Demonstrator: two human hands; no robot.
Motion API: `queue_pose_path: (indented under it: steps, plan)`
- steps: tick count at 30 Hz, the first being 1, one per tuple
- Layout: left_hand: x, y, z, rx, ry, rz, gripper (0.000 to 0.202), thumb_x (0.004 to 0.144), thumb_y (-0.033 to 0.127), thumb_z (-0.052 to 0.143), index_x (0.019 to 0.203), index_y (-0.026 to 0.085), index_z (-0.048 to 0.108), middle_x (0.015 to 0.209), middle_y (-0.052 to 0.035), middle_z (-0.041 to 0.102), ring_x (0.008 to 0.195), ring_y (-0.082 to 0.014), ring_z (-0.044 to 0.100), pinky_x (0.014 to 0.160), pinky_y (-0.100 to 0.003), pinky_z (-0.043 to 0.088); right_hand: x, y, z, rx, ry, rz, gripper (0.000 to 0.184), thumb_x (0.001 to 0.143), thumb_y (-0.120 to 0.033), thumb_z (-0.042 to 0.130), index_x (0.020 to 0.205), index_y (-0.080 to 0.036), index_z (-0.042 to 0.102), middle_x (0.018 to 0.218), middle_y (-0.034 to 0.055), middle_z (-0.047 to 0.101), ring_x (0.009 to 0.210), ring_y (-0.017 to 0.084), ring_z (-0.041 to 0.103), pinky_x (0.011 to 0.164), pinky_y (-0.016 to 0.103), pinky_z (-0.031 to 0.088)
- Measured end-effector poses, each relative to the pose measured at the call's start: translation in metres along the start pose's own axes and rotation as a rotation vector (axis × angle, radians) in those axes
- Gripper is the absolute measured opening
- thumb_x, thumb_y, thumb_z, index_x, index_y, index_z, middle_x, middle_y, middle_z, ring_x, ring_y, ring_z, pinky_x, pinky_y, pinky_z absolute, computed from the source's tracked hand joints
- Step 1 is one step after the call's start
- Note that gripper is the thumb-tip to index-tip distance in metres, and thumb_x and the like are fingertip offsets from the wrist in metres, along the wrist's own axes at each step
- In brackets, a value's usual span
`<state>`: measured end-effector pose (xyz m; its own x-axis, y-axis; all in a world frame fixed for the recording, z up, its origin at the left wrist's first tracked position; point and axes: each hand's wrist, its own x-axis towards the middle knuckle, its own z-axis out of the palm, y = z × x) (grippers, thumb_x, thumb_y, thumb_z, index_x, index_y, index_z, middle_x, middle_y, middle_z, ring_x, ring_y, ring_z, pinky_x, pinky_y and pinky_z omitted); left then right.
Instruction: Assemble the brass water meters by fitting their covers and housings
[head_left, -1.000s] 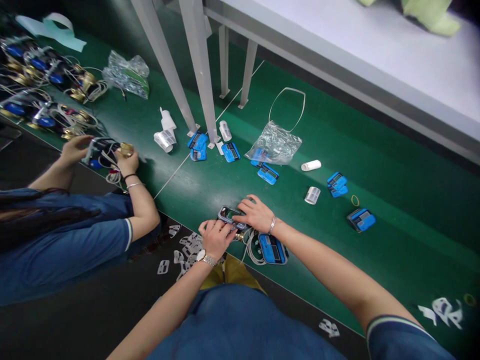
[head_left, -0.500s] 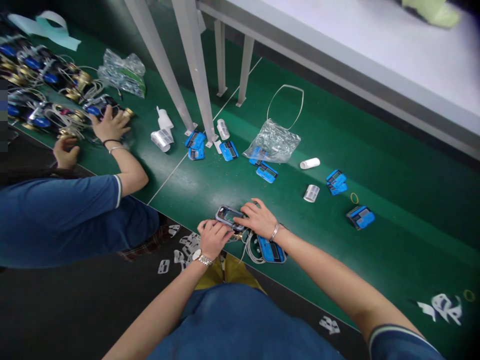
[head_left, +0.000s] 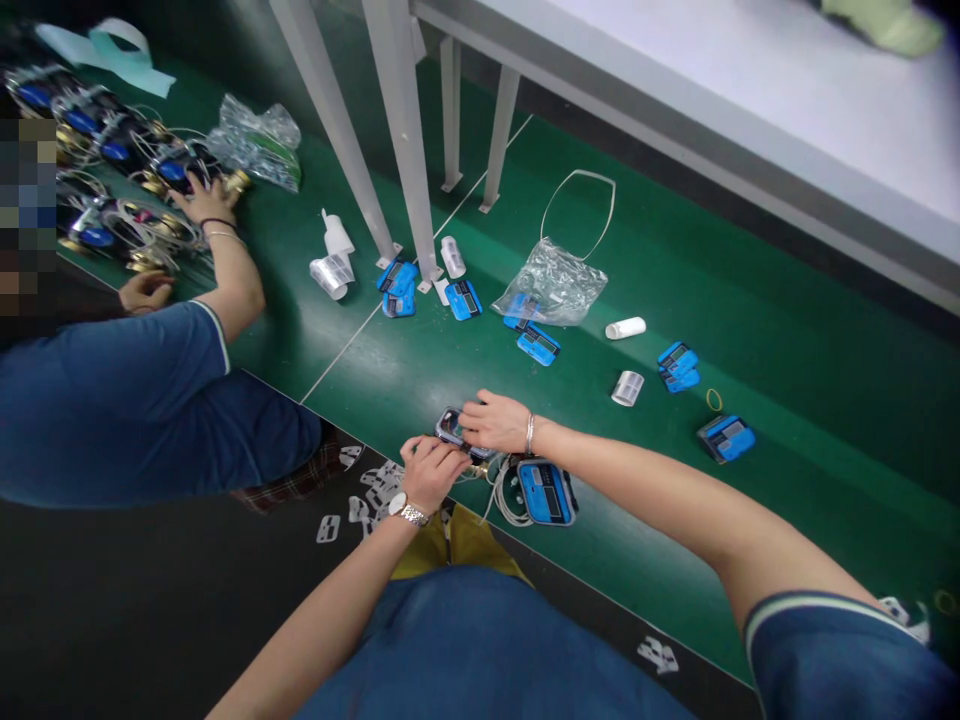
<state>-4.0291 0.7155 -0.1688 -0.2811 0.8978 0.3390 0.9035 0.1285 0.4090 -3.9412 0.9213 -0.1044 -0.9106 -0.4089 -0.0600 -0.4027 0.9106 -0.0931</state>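
Note:
A grey-framed meter housing (head_left: 448, 425) with a dark window lies near the front edge of the green bench. My left hand (head_left: 431, 472) is closed on its near side, fingers bent along the frame. My right hand (head_left: 496, 422) reaches over its right part, fingers curled down onto the face and covering much of it. Whether a small part is between those fingertips is hidden. Just right of my hands lies a meter with a blue face (head_left: 546, 492). A coil of white cable (head_left: 506, 492) and a brass fitting (head_left: 480, 468) sit beside it, partly under my hands.
Blue face plates (head_left: 538, 345) lie about in small stacks, near label rolls (head_left: 627, 388) and a clear plastic bag (head_left: 555, 285). Metal legs (head_left: 405, 150) hold up a white shelf (head_left: 675, 60). At left, a co-worker's hand (head_left: 206, 200) touches assembled meters (head_left: 112, 150).
My right hand has shifted left over the housing, its fingers more curled and covering more of the window. My left hand stays on the frame. The co-worker's hand has moved up and left.

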Motion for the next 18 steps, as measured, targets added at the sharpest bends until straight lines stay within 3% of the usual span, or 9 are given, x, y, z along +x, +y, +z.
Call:
queue_pose_path:
  steps: [6, 10, 15, 18]
  plan:
    - [0.002, 0.004, -0.002, -0.022, -0.009, -0.043, 0.013, 0.090, 0.037, 0.070, 0.079, 0.028, 0.071, 0.080, 0.0030, 0.075, 0.088, -0.0214, 0.059, 0.096, -0.045, 0.030, -0.012, 0.005, -0.006, 0.049, -0.005, 0.165, 0.026, 0.100, -0.020, 0.045, 0.091, -0.019, 0.069, 0.095, 0.0075, 0.062, 0.093, 0.021, 0.045, 0.078, 0.038, 0.030]
    - [0.003, 0.005, -0.004, -0.045, -0.059, -0.074, 0.012, 0.092, 0.037, 0.067, 0.086, 0.028, 0.071, 0.083, 0.0013, 0.074, 0.090, -0.0230, 0.058, 0.095, -0.047, 0.030, -0.033, 0.000, -0.010, 0.096, 0.040, 0.446, 0.019, 0.095, -0.022, 0.055, 0.101, -0.023, 0.073, 0.099, 0.0089, 0.061, 0.100, 0.024, 0.044, 0.093, 0.042, 0.029]
    - [0.016, -0.001, -0.005, -0.101, -0.171, -0.050, 0.012, 0.090, 0.036, 0.067, 0.090, 0.024, 0.071, 0.098, -0.0048, 0.072, 0.099, -0.0266, 0.055, 0.095, -0.047, 0.033, -0.053, -0.043, 0.006, 0.190, 0.149, 0.906, 0.027, 0.089, -0.033, 0.067, 0.116, -0.031, 0.070, 0.098, 0.0064, 0.061, 0.096, 0.023, 0.047, 0.082, 0.035, 0.034]
    - [0.030, -0.009, -0.006, -0.164, -0.270, 0.000, 0.015, 0.089, 0.037, 0.069, 0.092, 0.022, 0.070, 0.105, -0.0062, 0.070, 0.102, -0.0268, 0.052, 0.092, -0.042, 0.038, -0.056, -0.077, 0.018, 0.223, 0.200, 1.098, 0.028, 0.090, -0.040, 0.066, 0.116, -0.033, 0.070, 0.097, 0.0060, 0.061, 0.092, 0.022, 0.048, 0.078, 0.034, 0.035]
